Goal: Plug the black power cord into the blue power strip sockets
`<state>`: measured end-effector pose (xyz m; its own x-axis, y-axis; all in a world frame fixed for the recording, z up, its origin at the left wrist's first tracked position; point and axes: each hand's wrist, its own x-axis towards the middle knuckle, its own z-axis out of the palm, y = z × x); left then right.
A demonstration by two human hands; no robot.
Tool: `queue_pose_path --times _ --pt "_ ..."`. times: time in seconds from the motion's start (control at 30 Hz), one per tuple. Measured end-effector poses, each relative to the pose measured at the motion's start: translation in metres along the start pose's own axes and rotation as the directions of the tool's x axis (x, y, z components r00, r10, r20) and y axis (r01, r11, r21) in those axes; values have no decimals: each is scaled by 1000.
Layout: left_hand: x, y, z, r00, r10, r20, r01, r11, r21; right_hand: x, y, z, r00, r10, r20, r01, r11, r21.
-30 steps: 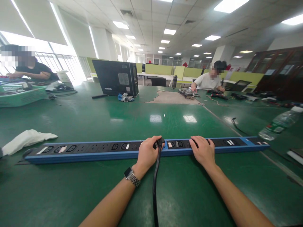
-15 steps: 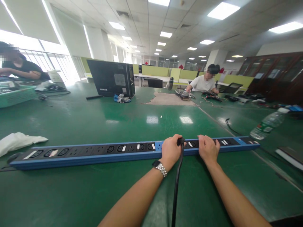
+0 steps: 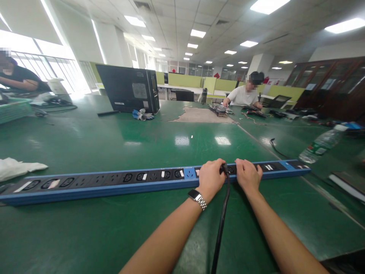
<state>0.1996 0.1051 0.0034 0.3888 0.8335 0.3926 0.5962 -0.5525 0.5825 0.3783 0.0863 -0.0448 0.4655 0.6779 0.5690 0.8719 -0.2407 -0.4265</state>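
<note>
A long blue and black power strip (image 3: 111,178) lies across the green table, with rows of sockets facing up and white stickers on several of them. My left hand (image 3: 211,178), with a metal-banded watch on the wrist, is closed around a black power plug (image 3: 225,168) just above the strip's middle. From that plug a thick black cable (image 3: 221,228) runs down toward me. Whether the plug's pins touch a socket is hidden. Slightly to the right, my right hand (image 3: 247,176) grips the strip, its thumb and fingers bent over the sides.
A plastic bottle (image 3: 322,144) lies tilted beyond the strip's right end, near a dark book-like object (image 3: 349,186). White tissue (image 3: 19,169) is at left. Farther back stand a black computer case (image 3: 128,89), gloves (image 3: 143,115) and a green basket (image 3: 14,110). Two people sit across the table.
My left hand has shifted a little to the right along the strip with the plug, closer to my right hand. The right hand keeps its hold. The whole view has moved slightly.
</note>
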Motion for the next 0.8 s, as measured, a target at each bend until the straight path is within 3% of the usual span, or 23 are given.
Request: queue_pose_path --times 0.2,0.47,0.53,0.7,0.8 --pt "0 5 1 997 -77 -29 78 996 34 -1 -3 -2 1000 -17 27 17 1000 -2" --pt "-11 -4 2 986 155 -57 -157 987 -41 1 -3 -2 999 13 37 -13 1000 1" --pt "-10 -4 0 990 135 -30 -135 991 -23 0 -3 -3 999 11 35 -11 1000 1" --pt "-4 -3 -4 997 -74 -25 75 996 41 0 -3 -3 999 11 43 -11 1000 5" --pt "-3 1 -3 999 21 -34 -19 997 78 0 -2 -2 999 11 43 -11 1000 0"
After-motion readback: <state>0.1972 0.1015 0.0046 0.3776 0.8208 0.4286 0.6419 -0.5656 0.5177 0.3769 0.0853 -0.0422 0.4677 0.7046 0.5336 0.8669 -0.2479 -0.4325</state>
